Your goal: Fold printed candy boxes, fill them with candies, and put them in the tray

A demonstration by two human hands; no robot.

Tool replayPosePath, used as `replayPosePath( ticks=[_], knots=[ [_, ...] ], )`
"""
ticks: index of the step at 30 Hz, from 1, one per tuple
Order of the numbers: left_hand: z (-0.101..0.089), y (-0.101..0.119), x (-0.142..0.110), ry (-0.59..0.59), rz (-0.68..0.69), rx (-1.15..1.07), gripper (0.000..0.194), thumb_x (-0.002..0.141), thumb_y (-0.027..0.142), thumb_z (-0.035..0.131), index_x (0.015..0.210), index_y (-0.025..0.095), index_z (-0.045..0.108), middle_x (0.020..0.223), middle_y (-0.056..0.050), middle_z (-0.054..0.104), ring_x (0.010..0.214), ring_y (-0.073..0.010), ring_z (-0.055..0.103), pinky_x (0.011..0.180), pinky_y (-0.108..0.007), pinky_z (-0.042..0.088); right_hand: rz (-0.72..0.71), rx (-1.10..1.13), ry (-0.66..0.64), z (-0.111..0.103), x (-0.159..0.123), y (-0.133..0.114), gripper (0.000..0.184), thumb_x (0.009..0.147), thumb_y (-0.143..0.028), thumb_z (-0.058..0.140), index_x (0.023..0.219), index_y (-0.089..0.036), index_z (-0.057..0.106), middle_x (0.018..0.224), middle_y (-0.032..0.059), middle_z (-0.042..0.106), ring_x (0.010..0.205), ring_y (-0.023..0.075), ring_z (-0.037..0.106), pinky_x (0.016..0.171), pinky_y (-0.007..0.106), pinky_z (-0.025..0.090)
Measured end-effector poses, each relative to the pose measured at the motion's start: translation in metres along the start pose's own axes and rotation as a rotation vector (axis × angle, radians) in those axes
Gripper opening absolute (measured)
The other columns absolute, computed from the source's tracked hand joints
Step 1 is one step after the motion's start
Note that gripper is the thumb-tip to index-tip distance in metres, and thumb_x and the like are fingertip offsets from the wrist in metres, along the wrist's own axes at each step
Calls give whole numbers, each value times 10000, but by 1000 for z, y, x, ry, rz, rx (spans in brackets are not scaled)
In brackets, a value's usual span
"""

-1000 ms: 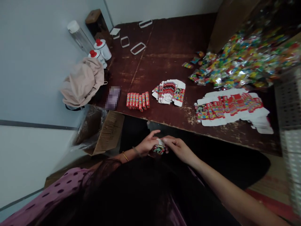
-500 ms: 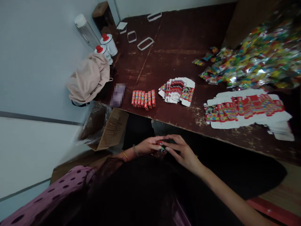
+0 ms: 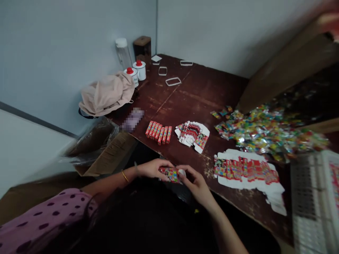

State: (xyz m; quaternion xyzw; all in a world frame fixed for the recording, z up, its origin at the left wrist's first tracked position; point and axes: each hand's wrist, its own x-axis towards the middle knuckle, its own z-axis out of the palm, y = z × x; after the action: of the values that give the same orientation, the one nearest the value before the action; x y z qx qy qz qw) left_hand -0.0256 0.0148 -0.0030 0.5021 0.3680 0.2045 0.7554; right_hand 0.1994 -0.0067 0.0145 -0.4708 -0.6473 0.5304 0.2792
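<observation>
A small red printed candy box (image 3: pixel 171 174) is between my two hands, just off the table's front edge. My left hand (image 3: pixel 154 169) is closed around its left end, thumb on the printed face. At the other end, my right hand (image 3: pixel 192 180) pinches the box by a whitish end flap. Beyond them on the table, a row of red filled-out boxes (image 3: pixel 159 132) stands side by side. Right of that row lies a fanned stack of flattened boxes (image 3: pixel 192 134). A longer spread of flat printed boxes (image 3: pixel 247 169) lies further right.
Wrapped candies (image 3: pixel 262 130) are heaped at the right beside a cardboard box (image 3: pixel 275 67). A white plastic basket (image 3: pixel 309 208) stands at the right edge. White mugs (image 3: pixel 139 70), a beige bag (image 3: pixel 107 93) and pale band loops (image 3: pixel 173 82) are at the back left. An open carton (image 3: pixel 111 151) sits below.
The view has tilted up and turned right, bringing the basket into sight. My hands have moved apart along the box, so its printed face now shows.
</observation>
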Motion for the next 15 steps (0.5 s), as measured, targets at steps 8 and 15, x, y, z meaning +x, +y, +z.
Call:
replayPosePath(
  ticks=[8,15],
  knots=[
    [27,2,43,-192,-84,-268,577,669,373,788,1153,200,525,904,-27,639,715,-131,629,624,-274,507,38,-937,544,-168,134,45,420,800,-225,493,1177,-121,644,1219,195,622,1096,342,521,905,496,370],
    [17,1,48,-30,-96,-334,516,711,434,750,1085,161,522,835,-35,626,654,-122,631,546,-235,509,70,-707,585,-160,119,32,572,899,-539,393,997,-64,695,943,222,694,952,306,593,835,461,398]
  ],
)
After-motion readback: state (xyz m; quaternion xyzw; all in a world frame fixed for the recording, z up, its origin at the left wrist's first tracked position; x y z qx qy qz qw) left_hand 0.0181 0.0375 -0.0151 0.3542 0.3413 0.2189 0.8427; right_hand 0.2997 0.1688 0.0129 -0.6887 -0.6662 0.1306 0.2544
